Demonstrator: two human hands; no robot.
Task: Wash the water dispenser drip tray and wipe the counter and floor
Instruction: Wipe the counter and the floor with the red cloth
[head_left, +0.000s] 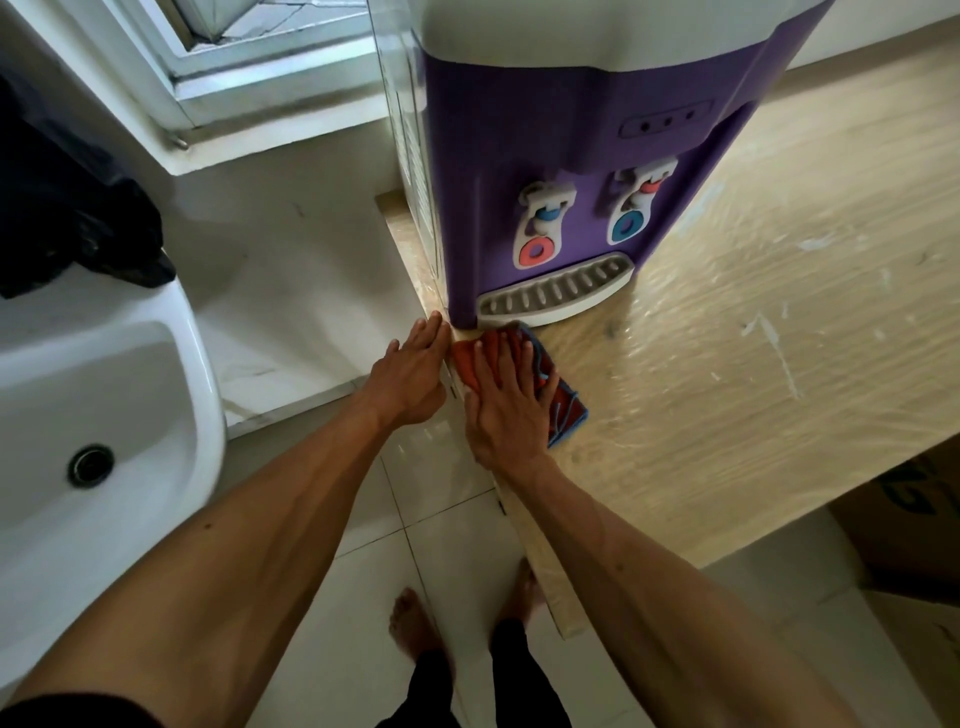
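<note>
Dispenser (545, 171) and drip tray (556, 297) are blocking the counter (753, 338) far-left; bare stretch is lying open rightward; sink (130, 395) is crowding the left.

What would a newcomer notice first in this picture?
The purple dispenser stands out first, on the counter at upper centre, its drip tray in place at its base. Just in front, the right hand presses a red cloth flat on the counter, the left hand beside it at the counter's edge. A white sink sits at the left.
</note>
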